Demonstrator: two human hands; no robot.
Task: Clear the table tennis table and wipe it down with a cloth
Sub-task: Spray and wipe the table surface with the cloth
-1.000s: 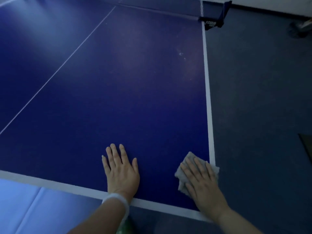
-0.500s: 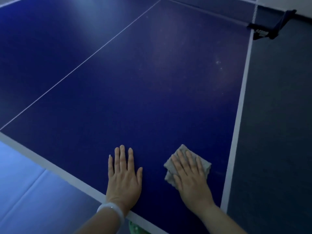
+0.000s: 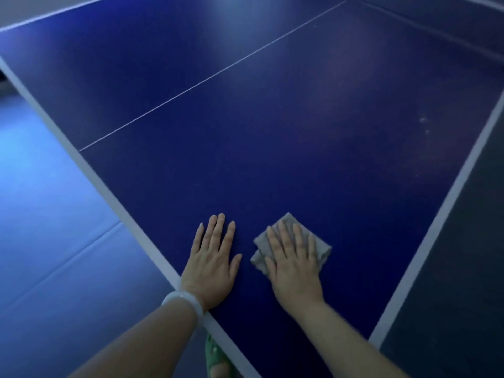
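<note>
One grey cloth (image 3: 291, 242) lies flat under the right hand (image 3: 294, 264).

head cam | looks forward and down, close above the table (image 3: 272, 159) near corner | single view

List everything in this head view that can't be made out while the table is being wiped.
- Most of the cloth: covered by the right hand.
- Table far end and net: cut off by the top edge.
- Pale specks near the right sideline: too small and dim to identify.
- Green shoe: partly hidden under the table edge, cropped at the bottom.
- Surface under the left hand: hidden.
</note>
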